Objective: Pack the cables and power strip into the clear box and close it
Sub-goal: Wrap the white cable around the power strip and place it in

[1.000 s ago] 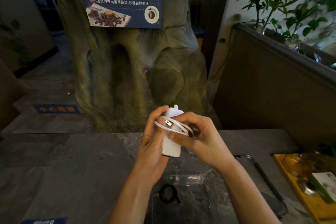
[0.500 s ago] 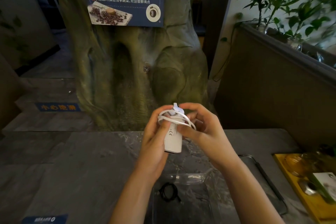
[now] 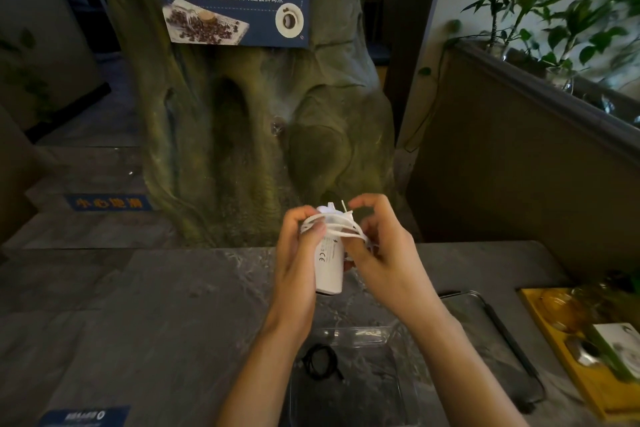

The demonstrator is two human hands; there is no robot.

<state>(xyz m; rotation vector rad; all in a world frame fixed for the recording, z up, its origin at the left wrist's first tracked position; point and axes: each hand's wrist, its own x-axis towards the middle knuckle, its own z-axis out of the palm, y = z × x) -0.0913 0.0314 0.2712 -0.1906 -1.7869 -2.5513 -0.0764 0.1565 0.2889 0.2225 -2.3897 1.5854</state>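
Note:
I hold a white power strip [image 3: 330, 267] upright above the table. My left hand [image 3: 299, 253] grips its left side, thumb pressing the white cable [image 3: 341, 229] looped around its top. My right hand [image 3: 375, 246] pinches those cable loops on the right side. Below my wrists the clear box [image 3: 394, 374] stands open on the table, with a small coiled black cable [image 3: 320, 362] lying in its left half. The box's clear lid [image 3: 498, 340] with a dark rim lies flat to the right.
A grey marble table [image 3: 156, 322] spans the foreground. A yellow wooden tray [image 3: 547, 340] with glassware and a white card sits at the right edge. A sculpted tree trunk [image 3: 242, 132] with a blue poster rises behind the table; a planter wall stands right.
The power strip has turned so its labelled side faces me, and both hands lifted slightly. My right fingers have shifted along the cable loops at the top.

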